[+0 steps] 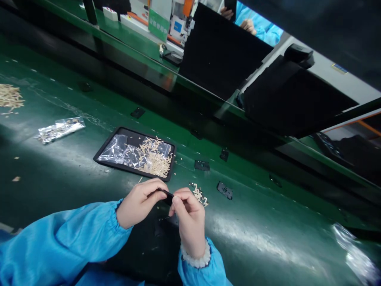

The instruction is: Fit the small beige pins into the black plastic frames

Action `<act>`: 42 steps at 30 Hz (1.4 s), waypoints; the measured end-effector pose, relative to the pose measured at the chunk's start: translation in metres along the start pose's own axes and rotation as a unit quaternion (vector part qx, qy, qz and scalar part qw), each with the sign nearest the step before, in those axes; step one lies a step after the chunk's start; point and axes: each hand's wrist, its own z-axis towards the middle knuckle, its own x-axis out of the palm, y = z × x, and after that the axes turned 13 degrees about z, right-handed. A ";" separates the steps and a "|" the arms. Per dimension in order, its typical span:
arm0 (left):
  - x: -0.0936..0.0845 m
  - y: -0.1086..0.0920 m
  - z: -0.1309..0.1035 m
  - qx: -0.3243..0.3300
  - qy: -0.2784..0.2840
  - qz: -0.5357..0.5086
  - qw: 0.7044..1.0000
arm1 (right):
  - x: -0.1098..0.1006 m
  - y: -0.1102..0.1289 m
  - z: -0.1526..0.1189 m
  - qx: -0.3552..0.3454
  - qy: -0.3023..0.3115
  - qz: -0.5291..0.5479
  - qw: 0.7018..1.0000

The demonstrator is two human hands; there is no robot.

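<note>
Between my two hands is a small flat black plastic part (166, 196), held up above the green bench. My left hand (145, 200) pinches its left end between thumb and fingers. The thumb and fingertips of my right hand (188, 214) close on its right end; whether they also hold something small is hidden. Just beyond my right hand lies a little heap of pale and dark small pieces (199, 194). A black tray (104, 162) with clear plastic bags and many pale strips (159, 161) sits beyond my left hand. Below the hands, another dark part (159, 227) lies in shadow.
Several black plastic parts, such as a flat plate (202, 165) and a cut-out plate (224, 190), lie on the green bench (256, 226). A plastic bag (61, 129) and a pile of pale strips (10, 96) are left. Clear plastic (357, 254) lies right. Dark panels (226, 51) stand behind.
</note>
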 end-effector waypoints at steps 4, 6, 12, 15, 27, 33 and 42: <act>-0.008 0.000 0.002 0.059 0.017 0.056 0.997 | -0.001 0.001 0.000 0.063 0.022 0.093 0.993; -0.012 0.000 0.003 0.082 0.023 0.079 0.993 | -0.001 0.002 0.001 0.082 0.029 0.117 0.989; -0.020 -0.005 0.004 0.098 0.056 0.120 0.986 | -0.003 0.004 0.001 0.118 0.042 0.148 0.981; -0.022 -0.006 0.003 0.104 0.067 0.141 0.982 | -0.005 0.004 0.001 0.132 0.045 0.145 0.980; -0.009 0.004 0.004 0.189 -0.017 0.283 0.940 | -0.018 0.013 0.020 0.109 0.057 -0.071 0.990; 0.007 0.017 0.009 0.229 -0.080 0.328 0.913 | -0.039 0.013 0.054 0.162 0.071 -0.045 0.983; 0.028 0.016 0.023 0.226 -0.002 0.410 0.884 | -0.070 0.019 0.189 0.072 -0.024 -0.110 0.991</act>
